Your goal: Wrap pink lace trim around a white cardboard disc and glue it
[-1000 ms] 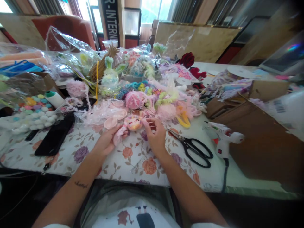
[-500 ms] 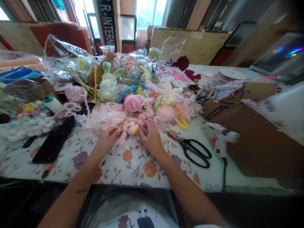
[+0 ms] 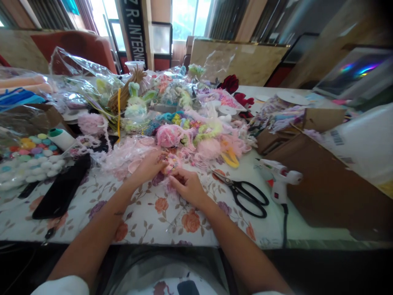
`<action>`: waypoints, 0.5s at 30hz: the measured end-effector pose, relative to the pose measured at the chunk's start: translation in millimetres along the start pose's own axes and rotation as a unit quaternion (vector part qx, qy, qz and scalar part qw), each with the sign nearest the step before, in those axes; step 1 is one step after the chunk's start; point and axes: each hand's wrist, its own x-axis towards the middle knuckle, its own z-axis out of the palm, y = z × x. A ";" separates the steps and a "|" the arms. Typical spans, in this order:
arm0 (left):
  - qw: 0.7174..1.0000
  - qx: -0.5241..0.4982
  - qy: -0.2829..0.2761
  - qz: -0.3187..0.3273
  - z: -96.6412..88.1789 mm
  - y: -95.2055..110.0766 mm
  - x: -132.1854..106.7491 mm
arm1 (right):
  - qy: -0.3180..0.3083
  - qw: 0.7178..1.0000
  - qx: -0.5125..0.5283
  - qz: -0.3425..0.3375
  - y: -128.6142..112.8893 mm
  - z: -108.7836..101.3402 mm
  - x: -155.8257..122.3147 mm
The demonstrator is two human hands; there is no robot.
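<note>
My left hand (image 3: 149,166) and my right hand (image 3: 187,186) meet over a small pink doll-face ornament (image 3: 169,163) at the near edge of a heap of pink, yellow and green fluffy craft pieces (image 3: 196,135). Fingers of both hands pinch the ornament, which they mostly hide. It sits just above the floral tablecloth (image 3: 159,213). A crinkled pink mesh bag with round pink pieces (image 3: 125,153) lies beside my left hand.
Black scissors (image 3: 245,194) and a white glue gun (image 3: 281,180) lie right of my hands, before a brown cardboard box (image 3: 331,180). A black phone (image 3: 63,188) and a bag of pastel pom-poms (image 3: 27,159) sit left. Plastic bags crowd the back.
Both hands have closed in on the doll-face ornament; the left hand slid right over it and the right hand drew back toward me. The view shifted slightly.
</note>
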 end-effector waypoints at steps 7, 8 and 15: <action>0.988 0.076 -0.064 0.116 -5.3 -13.0 2.4 | 0.224 0.973 -0.029 0.053 9.5 -16.8 13.1; 0.985 0.096 -0.073 0.126 -5.3 -14.8 2.6 | 0.207 0.975 -0.063 0.051 12.1 -17.4 14.0; 0.929 0.330 0.026 0.163 -2.3 -2.3 -12.5 | 0.065 0.989 -0.130 0.035 15.5 -5.5 9.5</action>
